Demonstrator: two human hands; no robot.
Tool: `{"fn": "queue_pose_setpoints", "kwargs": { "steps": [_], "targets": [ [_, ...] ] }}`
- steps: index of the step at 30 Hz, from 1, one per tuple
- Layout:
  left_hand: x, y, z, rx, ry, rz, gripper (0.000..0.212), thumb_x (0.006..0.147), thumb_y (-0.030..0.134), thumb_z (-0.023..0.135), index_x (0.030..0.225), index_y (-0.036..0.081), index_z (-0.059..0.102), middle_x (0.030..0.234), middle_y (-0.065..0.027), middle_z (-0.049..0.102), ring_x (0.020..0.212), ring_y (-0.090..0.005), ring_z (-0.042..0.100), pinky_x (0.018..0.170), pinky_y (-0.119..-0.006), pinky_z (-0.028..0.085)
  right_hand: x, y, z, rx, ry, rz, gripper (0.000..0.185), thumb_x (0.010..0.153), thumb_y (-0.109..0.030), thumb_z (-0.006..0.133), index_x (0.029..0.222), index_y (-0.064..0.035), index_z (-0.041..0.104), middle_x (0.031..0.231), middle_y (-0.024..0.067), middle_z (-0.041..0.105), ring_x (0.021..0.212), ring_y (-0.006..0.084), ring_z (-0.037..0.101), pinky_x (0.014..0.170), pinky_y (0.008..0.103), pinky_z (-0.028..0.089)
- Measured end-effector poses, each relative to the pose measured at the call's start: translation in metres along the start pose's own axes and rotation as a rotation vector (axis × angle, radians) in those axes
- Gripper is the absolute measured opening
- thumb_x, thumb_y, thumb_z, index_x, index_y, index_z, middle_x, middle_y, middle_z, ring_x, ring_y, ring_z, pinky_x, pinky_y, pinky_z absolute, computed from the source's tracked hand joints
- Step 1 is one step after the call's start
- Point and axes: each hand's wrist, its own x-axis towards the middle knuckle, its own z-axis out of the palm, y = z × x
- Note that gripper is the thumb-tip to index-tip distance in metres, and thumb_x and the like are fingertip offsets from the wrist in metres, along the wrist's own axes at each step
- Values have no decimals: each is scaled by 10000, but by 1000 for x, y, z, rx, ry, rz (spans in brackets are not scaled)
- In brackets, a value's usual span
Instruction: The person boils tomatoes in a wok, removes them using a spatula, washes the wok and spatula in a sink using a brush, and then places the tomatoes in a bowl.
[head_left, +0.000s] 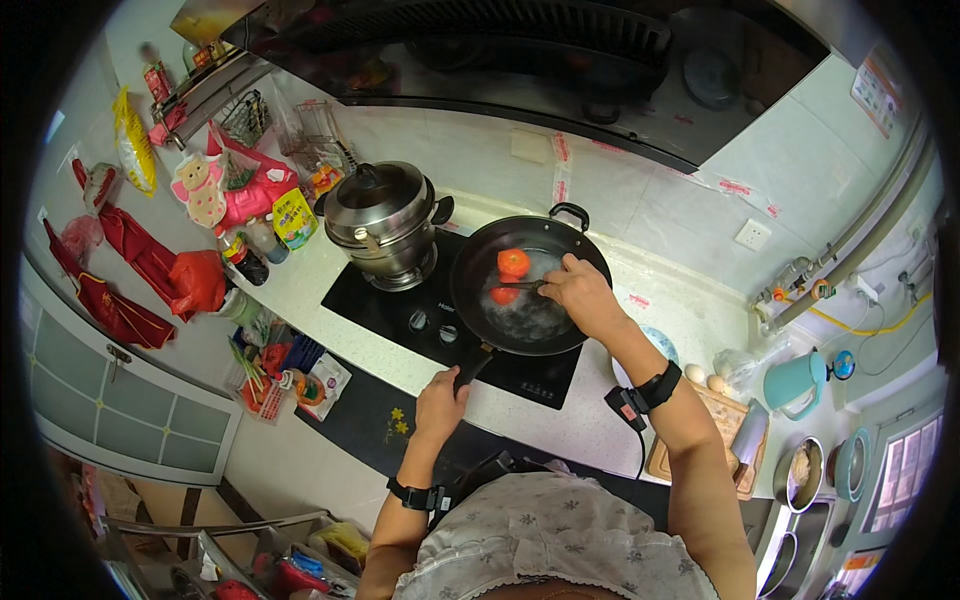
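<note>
A black wok (532, 330) stands on the right side of the black cooktop (382, 322), with bubbling water in it. Two red tomatoes lie in the water, the upper tomato (514, 262) just behind the lower tomato (504, 295). My left hand (441, 405) grips the wok's black handle (474, 367). Over the wok, my right hand (581, 296) holds a dark utensil (521, 285), its tip at the lower tomato; its exact kind cannot be told. A lidded steel pot (379, 214) sits on the left burner.
To the right lie a cutting board (720, 412), a cleaver (748, 435), eggs (694, 373) and a plate (660, 341), partly behind my right forearm. A turquoise pitcher (795, 381) and a steel bowl (799, 474) stand farther right. Bottles (244, 255) stand left. The range hood (525, 67) overhangs the wok.
</note>
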Motion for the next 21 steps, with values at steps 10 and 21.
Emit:
{"fn": "queue_pose_setpoints", "kwargs": {
  "steps": [10, 21],
  "targets": [
    [1, 0, 1, -3, 0, 6, 391, 780, 126, 672, 1128, -29, 586, 1051, -218, 616, 929, -368, 613, 807, -394, 499, -16, 9, -22, 65, 79, 139, 227, 678, -57, 595, 872, -97, 707, 890, 9, 631, 848, 220, 522, 742, 312, 447],
    [1, 0, 1, 19, -9, -2, 392, 778, 131, 676, 1125, -26, 582, 1047, -214, 617, 929, -373, 612, 807, -396, 499, -91, -16, -65, 245, 136, 393, 386, 649, 94, 552, 964, -71, 703, 989, 60, 651, 826, 254, 542, 737, 322, 485]
  ]
}}
